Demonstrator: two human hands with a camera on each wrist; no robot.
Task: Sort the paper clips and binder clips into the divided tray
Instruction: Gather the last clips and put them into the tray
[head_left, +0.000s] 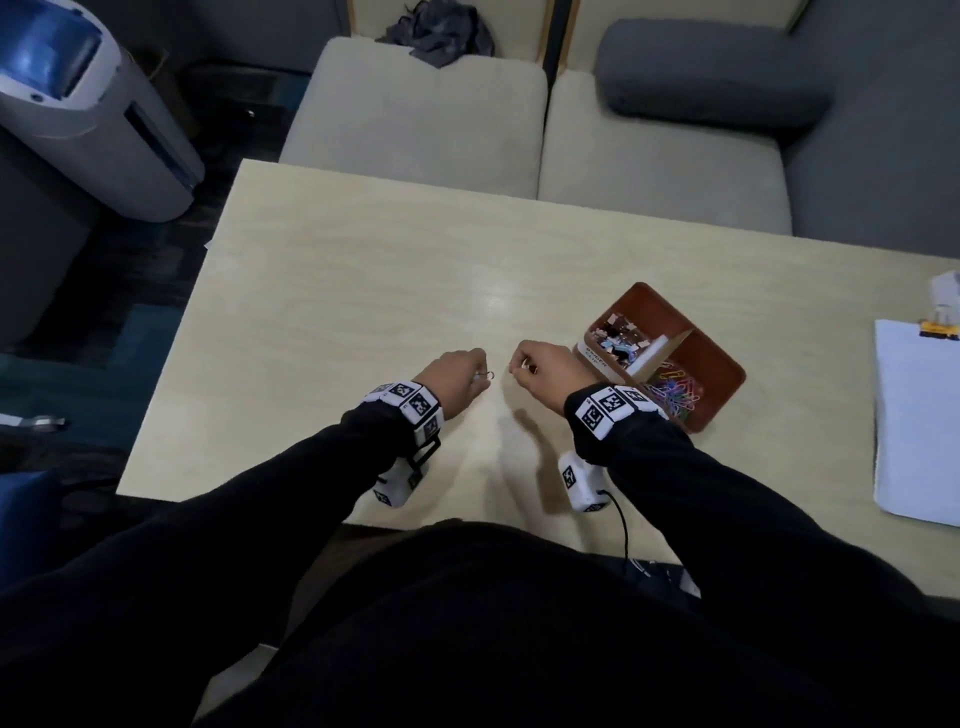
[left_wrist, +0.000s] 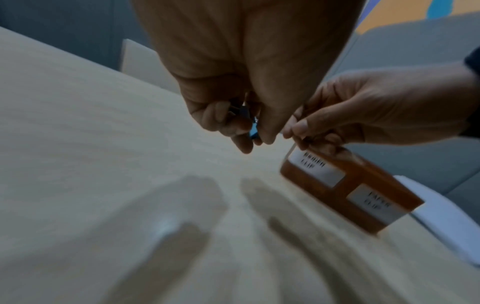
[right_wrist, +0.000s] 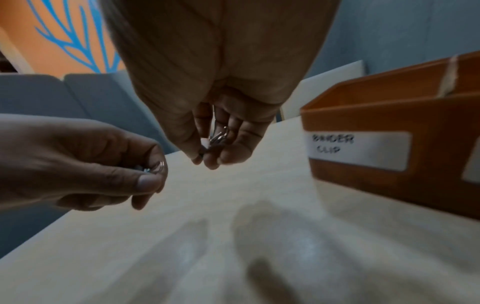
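Both hands hover side by side over the pale table, just left of the brown divided tray. My left hand pinches a small blue binder clip; its silver wire loop sticks out toward the right hand. My right hand pinches another binder clip by its silver handles, fingers curled around it. The tray's far compartment, labelled "BINDER CLIP", holds several binder clips. Its near compartment holds coloured paper clips.
A white stack of paper lies at the table's right edge with a small yellow item above it. Beige seat cushions stand beyond the far edge. A white and blue appliance stands on the floor at left.
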